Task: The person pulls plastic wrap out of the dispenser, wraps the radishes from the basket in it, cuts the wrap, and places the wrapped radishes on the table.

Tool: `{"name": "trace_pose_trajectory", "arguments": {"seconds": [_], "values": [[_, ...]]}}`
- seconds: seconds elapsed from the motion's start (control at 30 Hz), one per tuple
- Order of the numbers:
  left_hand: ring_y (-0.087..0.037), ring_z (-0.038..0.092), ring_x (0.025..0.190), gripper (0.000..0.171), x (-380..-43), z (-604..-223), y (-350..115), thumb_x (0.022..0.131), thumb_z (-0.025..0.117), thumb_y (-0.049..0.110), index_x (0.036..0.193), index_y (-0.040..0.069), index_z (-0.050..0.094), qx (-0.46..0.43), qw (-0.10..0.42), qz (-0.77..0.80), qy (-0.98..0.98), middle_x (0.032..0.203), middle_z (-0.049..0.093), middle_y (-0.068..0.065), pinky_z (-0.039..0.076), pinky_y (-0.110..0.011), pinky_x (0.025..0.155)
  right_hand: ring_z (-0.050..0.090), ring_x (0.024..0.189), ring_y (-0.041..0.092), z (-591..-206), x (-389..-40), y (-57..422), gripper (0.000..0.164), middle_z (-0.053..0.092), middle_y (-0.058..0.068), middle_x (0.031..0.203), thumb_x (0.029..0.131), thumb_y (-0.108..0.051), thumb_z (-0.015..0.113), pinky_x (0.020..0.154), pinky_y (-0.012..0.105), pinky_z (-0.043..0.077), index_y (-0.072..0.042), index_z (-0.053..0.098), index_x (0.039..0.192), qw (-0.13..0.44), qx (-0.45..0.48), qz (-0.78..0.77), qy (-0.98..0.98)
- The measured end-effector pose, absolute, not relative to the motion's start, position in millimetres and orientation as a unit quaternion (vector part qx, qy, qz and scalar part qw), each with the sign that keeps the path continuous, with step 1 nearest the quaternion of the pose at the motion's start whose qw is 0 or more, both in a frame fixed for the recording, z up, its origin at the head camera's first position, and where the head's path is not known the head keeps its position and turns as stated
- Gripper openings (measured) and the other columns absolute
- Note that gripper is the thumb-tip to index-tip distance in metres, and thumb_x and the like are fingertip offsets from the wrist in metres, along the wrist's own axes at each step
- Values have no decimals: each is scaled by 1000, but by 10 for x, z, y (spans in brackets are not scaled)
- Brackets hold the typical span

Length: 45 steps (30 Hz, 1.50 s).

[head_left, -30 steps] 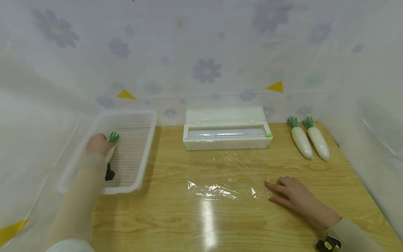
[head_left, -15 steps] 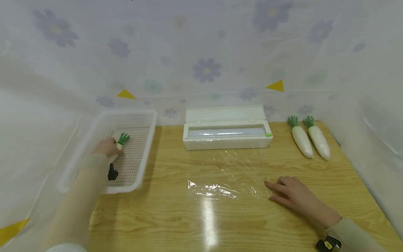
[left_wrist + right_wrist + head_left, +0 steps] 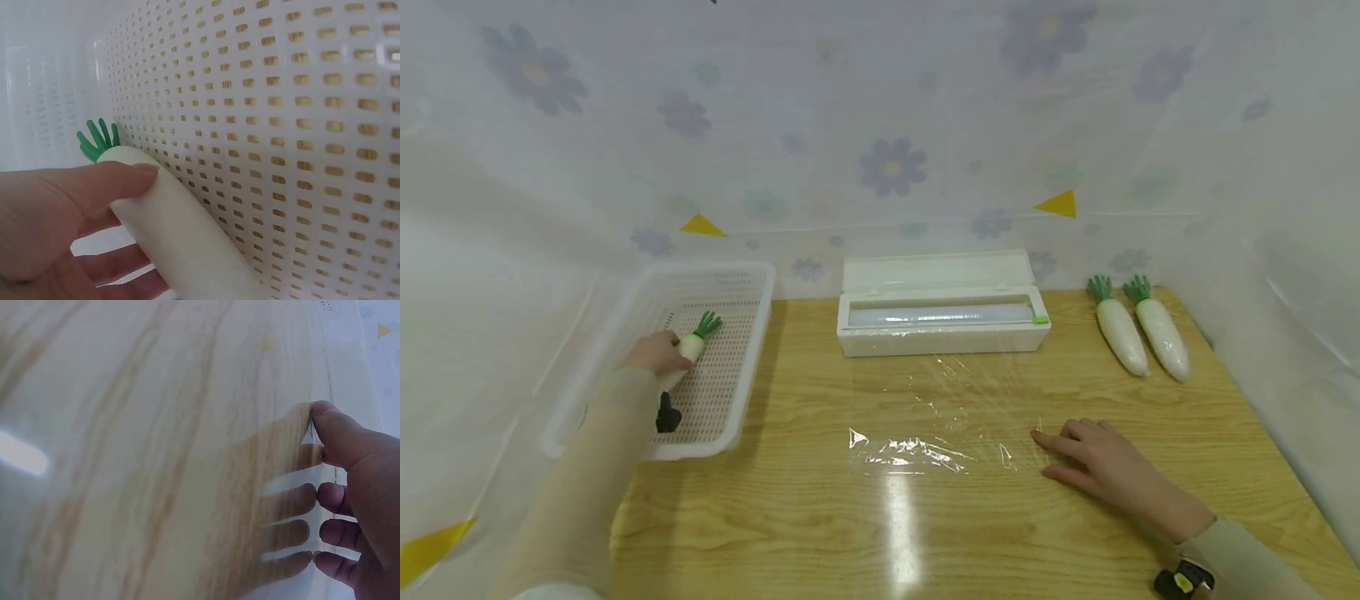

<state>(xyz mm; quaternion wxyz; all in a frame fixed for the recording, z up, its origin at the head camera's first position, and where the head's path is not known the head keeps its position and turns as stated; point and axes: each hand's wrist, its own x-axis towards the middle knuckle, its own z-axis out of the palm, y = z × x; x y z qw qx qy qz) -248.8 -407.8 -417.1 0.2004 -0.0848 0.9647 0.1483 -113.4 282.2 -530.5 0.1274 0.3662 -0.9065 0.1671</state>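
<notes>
In the head view my left hand (image 3: 655,354) is inside the white basket (image 3: 751,358) at the left, holding a white radish (image 3: 691,347) with a green top. The left wrist view shows the thumb across the radish (image 3: 181,234) and fingers beneath it; its lower end runs out of that view. A sheet of clear plastic wrap (image 3: 925,417) stretches over the wooden table from a white dispenser box (image 3: 943,342) with its lid raised. My right hand (image 3: 1101,467) rests on the table by the sheet's right edge, fingers spread, fingertips (image 3: 324,407) touching down there.
Two white radishes (image 3: 1122,333) (image 3: 1161,337) lie side by side at the table's back right. A plastic sheet with printed flowers (image 3: 892,168) encloses the back and sides. Light glares off the wooden table (image 3: 820,533) near the front.
My left hand has moved a little rightward within the basket, bringing the radish's green top to the right and more of its body into sight. The right hand has stayed put.
</notes>
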Motion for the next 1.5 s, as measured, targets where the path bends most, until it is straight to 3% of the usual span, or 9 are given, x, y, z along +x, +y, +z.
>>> {"name": "trace_pose_trajectory", "arguments": {"seconds": [0.13,0.37,0.5,0.7,0.9,1.1,1.37,1.5], "values": [[-53,56,114,75,-2501,-4222,-4072,93,72,23,143,-21,37,-79,220,152,960,135,50,-43,51,-61,94,38,76,-7,-5304,-1126,2816,52,55,-20,91,84,-31,86,66,25,35,-15,74,132,124,364,166,-908],[-42,61,95,64,-2503,-4288,-4080,88,78,21,125,-20,46,-88,207,159,961,111,60,-34,55,-50,79,38,76,-7,-5324,-1122,2820,53,55,-19,92,85,-31,86,66,24,34,-15,73,133,122,367,166,-907],[-44,62,94,60,-2479,-4241,-4043,91,74,23,123,-20,47,-73,152,182,969,113,59,-37,55,-50,76,37,76,-7,-5329,-1131,2828,53,54,-19,91,84,-31,86,66,24,34,-14,73,133,126,371,164,-905],[-49,62,96,60,-2417,-4059,-3843,97,67,26,132,-17,42,-54,56,232,970,121,56,-41,54,-56,75,38,76,-6,-5319,-1152,2830,54,55,-19,91,84,-32,86,67,24,33,-15,73,133,129,371,159,-906],[-52,57,109,61,-2337,-3808,-3564,103,63,25,142,-16,41,-33,-10,274,961,131,52,-41,52,-63,84,39,76,-6,-5317,-1155,2826,53,57,-19,92,85,-32,85,67,26,34,-16,73,134,123,366,159,-908],[-52,58,112,58,-2171,-3517,-3197,106,61,24,147,-14,44,19,-74,271,959,135,55,-38,51,-65,90,38,75,-6,-5315,-1153,2820,53,56,-19,90,84,-33,86,66,27,35,-16,73,133,134,369,156,-906],[-46,61,122,52,-1846,-3418,-2485,105,65,22,144,-6,46,90,-72,345,931,138,58,-31,54,-61,92,37,75,-6,-5298,-1143,2826,52,54,-20,90,84,-32,86,67,26,35,-17,73,133,126,367,155,-909],[-40,66,110,46,-1766,-3588,-2112,98,73,12,136,-6,55,155,-57,365,916,129,65,-26,56,-55,91,37,75,-6,-5296,-1134,2818,52,54,-21,90,85,-32,85,67,26,34,-17,73,133,124,367,158,-908]]}}
